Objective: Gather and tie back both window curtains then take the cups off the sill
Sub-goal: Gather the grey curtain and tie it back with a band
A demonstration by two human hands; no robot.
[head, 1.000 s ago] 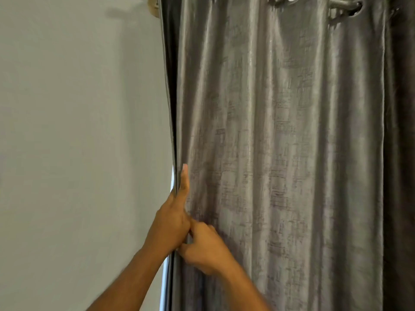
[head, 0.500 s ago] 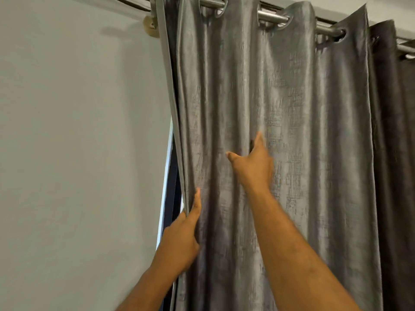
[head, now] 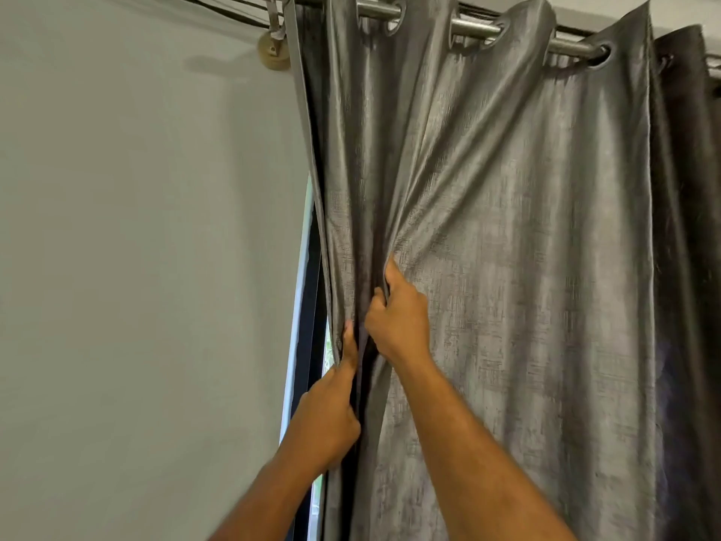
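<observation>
A shiny grey curtain (head: 507,267) hangs by eyelets from a metal rod (head: 472,29) and fills most of the view. My left hand (head: 331,415) grips the curtain's left edge, thumb pointing up. Just above it my right hand (head: 398,318) is closed on a fold of the same curtain, bunching the cloth toward the left. A darker second curtain (head: 686,267) hangs at the far right. The sill and the cups are hidden behind the cloth.
A plain pale wall (head: 136,267) takes up the left half. A white and dark window frame (head: 304,345) shows in the narrow gap beside the curtain edge. A round wooden rod bracket (head: 275,52) sits at the top left.
My right hand came down and left from the flat cloth and closed on a fold next to my left hand. The curtain is now bunched leftward. The view tilted up.
</observation>
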